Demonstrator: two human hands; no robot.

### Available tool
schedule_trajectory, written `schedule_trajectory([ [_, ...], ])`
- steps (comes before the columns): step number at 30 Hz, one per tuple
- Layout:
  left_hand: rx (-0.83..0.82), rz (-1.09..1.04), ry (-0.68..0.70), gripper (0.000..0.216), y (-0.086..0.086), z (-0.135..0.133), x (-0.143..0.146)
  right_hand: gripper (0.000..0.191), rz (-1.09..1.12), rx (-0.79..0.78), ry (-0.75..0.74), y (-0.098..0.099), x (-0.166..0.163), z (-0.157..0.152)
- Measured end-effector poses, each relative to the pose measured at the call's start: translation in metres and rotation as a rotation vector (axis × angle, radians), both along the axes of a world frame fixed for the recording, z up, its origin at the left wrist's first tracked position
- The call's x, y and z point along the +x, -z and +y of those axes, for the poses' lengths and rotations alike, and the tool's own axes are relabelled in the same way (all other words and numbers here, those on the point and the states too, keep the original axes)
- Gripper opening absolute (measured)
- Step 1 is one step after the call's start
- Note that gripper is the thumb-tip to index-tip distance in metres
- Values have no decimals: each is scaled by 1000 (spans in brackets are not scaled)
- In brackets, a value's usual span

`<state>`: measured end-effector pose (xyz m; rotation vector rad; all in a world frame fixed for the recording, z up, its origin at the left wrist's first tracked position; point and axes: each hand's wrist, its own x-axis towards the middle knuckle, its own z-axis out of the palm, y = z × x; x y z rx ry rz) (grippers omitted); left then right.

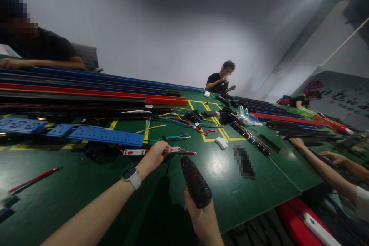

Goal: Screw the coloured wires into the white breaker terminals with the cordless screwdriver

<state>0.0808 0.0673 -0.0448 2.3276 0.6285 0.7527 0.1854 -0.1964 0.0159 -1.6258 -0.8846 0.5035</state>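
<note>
My left hand (158,156), with a watch (131,177) on its wrist, grips a small white circuit breaker (173,149) between thumb and fingers. A red wire (188,152) with a metal end comes out of the breaker's right side. Wrapped around the handle of a black power screwdriver (196,182) is my right hand (198,209). The screwdriver's tip points forward, close to the breaker; whether it touches a screw I cannot tell. Left of my left hand lies another white breaker with a red part (134,152). Several blue socket strips (106,135) lie behind it.
Loose coloured wires (184,123) and a white breaker piece (221,142) lie on the green table (213,196). Long red and blue rails (115,94) run along the back. A co-worker's arm (323,165) reaches in from the right. Other people sit across the table.
</note>
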Motion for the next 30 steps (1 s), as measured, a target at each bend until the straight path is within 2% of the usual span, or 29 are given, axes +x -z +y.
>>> schedule_trajectory([
  [8,-1,7,8,18,0,0,0,56,47,-73,-35,7,1,-1],
  [22,-4,-12,0,16,-1,-1,0,40,-16,4,8,6,1,-1],
  [26,-4,-12,1,16,-1,-1,0,42,17,-3,19,4,0,-1],
  [30,-4,-19,2,16,-1,-1,0,35,39,-36,-7,5,0,-1],
])
